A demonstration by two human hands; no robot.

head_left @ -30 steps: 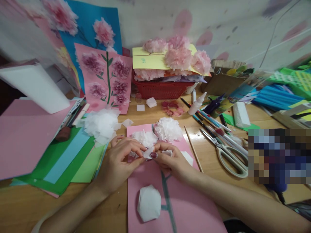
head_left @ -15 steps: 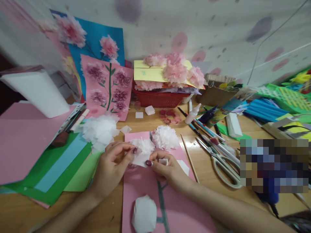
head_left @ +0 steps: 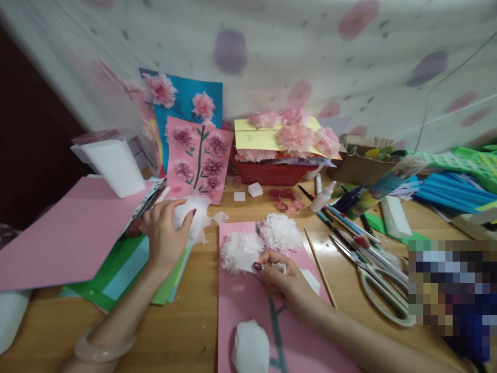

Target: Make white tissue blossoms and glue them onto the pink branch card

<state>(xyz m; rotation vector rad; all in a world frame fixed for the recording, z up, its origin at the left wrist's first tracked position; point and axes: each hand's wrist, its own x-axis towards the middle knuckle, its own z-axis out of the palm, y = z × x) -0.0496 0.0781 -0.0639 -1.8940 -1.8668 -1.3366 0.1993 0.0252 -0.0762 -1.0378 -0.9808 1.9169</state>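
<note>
My left hand (head_left: 165, 235) reaches out to the left and closes on a loose pile of white tissue pieces (head_left: 194, 217) lying on the coloured paper stack. My right hand (head_left: 277, 274) rests on a pink card (head_left: 248, 305) and pinches a small white tissue piece against a white tissue flower (head_left: 236, 251). A second white tissue flower (head_left: 280, 232) sits just behind it on the card. A green painted stem runs down the card, and a white tissue bundle (head_left: 250, 347) lies near its lower end.
Scissors (head_left: 378, 287), pens, brushes and a glue bottle (head_left: 322, 197) lie to the right. A thin wooden stick (head_left: 320, 267) lies beside the card. A red basket (head_left: 272, 173) with pink tissue flowers stands behind. Pink, green and blue sheets (head_left: 116, 264) lie at left.
My left hand left the flower and moved left to the tissue pile. My right hand stayed at the flower with its tissue piece. The camera view tilted up and shifted.
</note>
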